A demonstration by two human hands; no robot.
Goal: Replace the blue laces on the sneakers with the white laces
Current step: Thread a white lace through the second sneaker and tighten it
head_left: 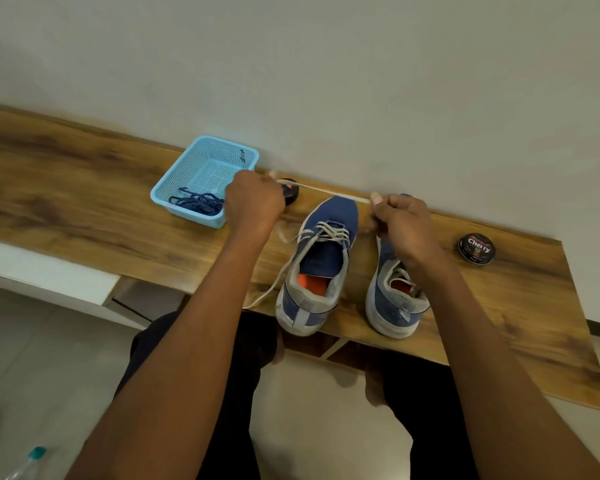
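Both hands are raised at mid-frame, stretching a white lace [326, 191] taut between them: the left hand [253, 202] grips one end with curled fingers, the right hand [400, 225] pinches the other. Below them two blue sneakers stand on the wooden tabletop [84, 202]; the left sneaker [317, 265] is partly laced in white, the right sneaker [394, 299] is half hidden by the wrist. The blue laces [198, 203] lie bundled in the light-blue basket [205, 161] at centre left.
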